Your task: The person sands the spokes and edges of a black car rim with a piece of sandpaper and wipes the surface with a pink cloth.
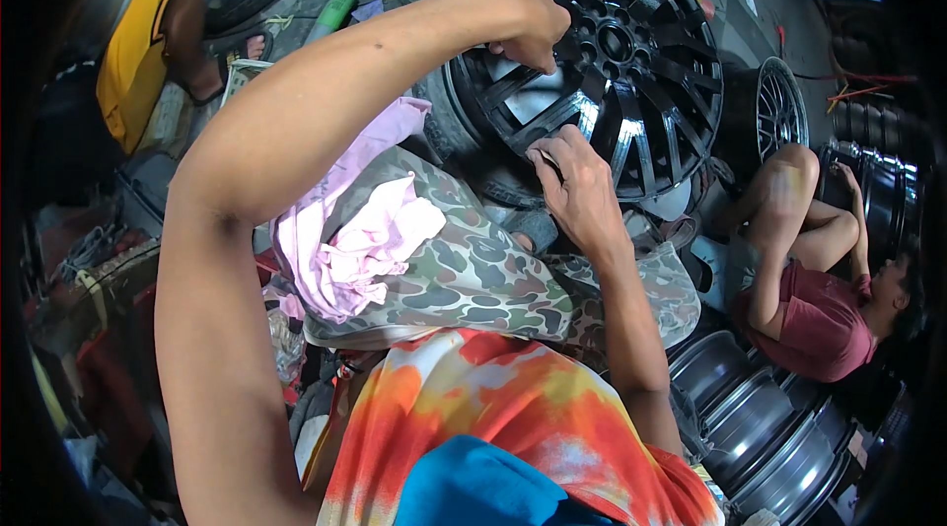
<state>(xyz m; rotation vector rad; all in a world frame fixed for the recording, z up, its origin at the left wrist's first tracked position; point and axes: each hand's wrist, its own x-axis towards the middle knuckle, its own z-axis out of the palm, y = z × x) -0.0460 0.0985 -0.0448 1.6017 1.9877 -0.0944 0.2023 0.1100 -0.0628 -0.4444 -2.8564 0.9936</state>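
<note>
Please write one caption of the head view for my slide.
Left hand and right hand at a glossy black wheel, pink cloth lying on camouflage trousers.

Left hand [531, 21], curled, over the left-side spokes of a glossy black wheel [617, 41]; right hand [584, 183], fingers bent, at the wheel's near edge, contact unclear. Lower left of the right fingers, pink cloth [385, 242] on camouflage-patterned fabric [493, 280]; well to their right, co-worker in maroon shirt [814, 319].

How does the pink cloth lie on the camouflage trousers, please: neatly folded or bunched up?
Bunched up: the pink cloth shows uneven creases and raised lumps on the camouflage trousers.
</note>
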